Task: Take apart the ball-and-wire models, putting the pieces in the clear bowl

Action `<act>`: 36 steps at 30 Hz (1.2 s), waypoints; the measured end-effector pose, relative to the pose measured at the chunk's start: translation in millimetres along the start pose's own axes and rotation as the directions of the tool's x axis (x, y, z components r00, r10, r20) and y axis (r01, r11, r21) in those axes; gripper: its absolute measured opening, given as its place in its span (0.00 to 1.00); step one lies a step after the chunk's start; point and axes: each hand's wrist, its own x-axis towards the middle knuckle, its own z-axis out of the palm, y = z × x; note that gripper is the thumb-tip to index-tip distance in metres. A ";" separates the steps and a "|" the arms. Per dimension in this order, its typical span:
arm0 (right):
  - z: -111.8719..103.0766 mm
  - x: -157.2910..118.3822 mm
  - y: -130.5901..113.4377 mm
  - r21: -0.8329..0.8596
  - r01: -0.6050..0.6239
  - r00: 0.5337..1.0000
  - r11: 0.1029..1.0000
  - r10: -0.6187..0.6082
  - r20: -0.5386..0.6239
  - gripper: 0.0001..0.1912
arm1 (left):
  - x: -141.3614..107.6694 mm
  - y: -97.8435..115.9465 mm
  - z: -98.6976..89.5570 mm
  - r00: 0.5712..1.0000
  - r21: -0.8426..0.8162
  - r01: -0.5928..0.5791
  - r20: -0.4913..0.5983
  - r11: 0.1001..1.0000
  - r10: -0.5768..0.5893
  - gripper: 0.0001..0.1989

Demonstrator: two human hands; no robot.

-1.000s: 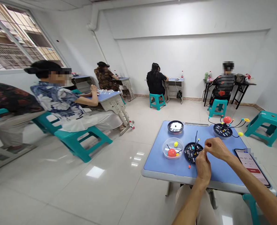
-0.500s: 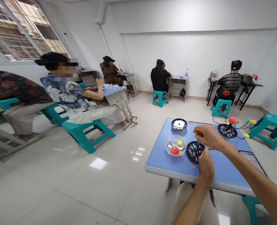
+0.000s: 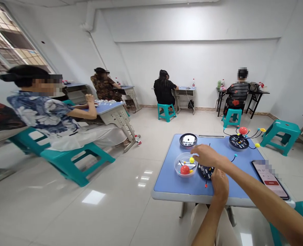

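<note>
Head view: left hand [image 3: 220,186] curled over a round black plastic base [image 3: 205,173]; grip unclear.
Right hand: right hand [image 3: 205,155] reaching out, fingers beside a small yellow ball [image 3: 192,160] in a clear plastic bowl [image 3: 175,164]; cannot tell if grasping.
Place: both near the front edge of a blue table [image 3: 167,181].

The blue counter [image 3: 167,177] carries a round black dish [image 3: 188,139] and a black disc base [image 3: 239,142] with wire-mounted balls at the far side. Nearer sit a clear plastic bowl [image 3: 182,160], a second black disc base [image 3: 205,173], and, at right, a smartphone [image 3: 269,179] displaying a timer.

Black round base [image 3: 205,173] beside a clear bowl [image 3: 179,164] of red and yellow balls [image 3: 184,169]
</note>
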 end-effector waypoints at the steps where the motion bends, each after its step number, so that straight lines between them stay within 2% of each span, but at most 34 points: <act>1: -9.6 -12.0 10.9 0.029 -0.019 0.998 0.999 0.021 -0.063 0.15 | 0.2 2.0 -1.0 1.000 0.019 -0.014 -0.003 1.000 0.014 0.16; 4: -33.2 -50.5 50.2 0.024 -0.159 0.971 0.987 0.161 -0.176 0.15 | -3.5 8.0 -5.5 0.998 0.061 -0.059 -0.024 0.996 0.060 0.20; 6: -38.2 -72.9 76.2 -0.016 -0.284 0.940 0.959 0.276 -0.200 0.15 | -8.5 11.8 -7.2 0.994 0.078 -0.109 -0.022 0.991 0.111 0.20; 8: -33.4 -89.1 97.0 -0.064 -0.394 0.909 0.917 0.378 -0.177 0.13 | -12.4 16.2 -5.0 0.983 0.104 -0.181 0.024 0.978 0.180 0.20; 11: -15.9 -100.3 113.9 -0.087 -0.463 0.885 0.882 0.456 -0.094 0.14 | -10.4 25.0 6.9 0.967 0.161 -0.240 0.129 0.957 0.221 0.20; 14: 0.0 -101.1 117.2 -0.079 -0.459 0.889 0.885 0.457 -0.043 0.13 | 1.7 33.6 22.7 0.971 0.229 -0.175 0.198 0.958 0.130 0.20; 17: 7.8 -100.4 117.3 -0.067 -0.443 0.896 0.894 0.440 -0.050 0.13 | 14.9 36.3 33.8 0.967 0.240 -0.131 0.244 0.962 0.071 0.16; 26: 7.2 -101.3 116.9 -0.091 -0.362 0.932 0.928 0.359 -0.041 0.14 | 16.8 22.7 44.5 0.970 0.196 -0.152 0.216 0.969 0.109 0.11; 30: 7.7 -100.2 114.5 -0.136 -0.339 0.940 0.931 0.339 -0.026 0.14 | 18.0 18.9 46.9 0.972 0.189 -0.171 0.191 0.967 0.135 0.13; 32: 2.9 -102.4 117.6 -0.150 -0.332 0.943 0.931 0.324 -0.075 0.14 | 18.6 17.6 47.8 0.972 0.194 -0.187 0.181 0.963 0.152 0.14; 34: -8.6 -105.7 122.4 -0.146 -0.328 0.932 0.933 0.294 -0.214 0.15 | 18.6 17.6 48.4 0.968 0.205 -0.194 0.201 0.959 0.153 0.15; 36: -25.3 -107.3 125.0 -0.118 -0.313 0.892 0.942 0.249 -0.376 0.15 | 18.3 18.9 48.7 0.964 0.219 -0.186 0.231 0.958 0.134 0.15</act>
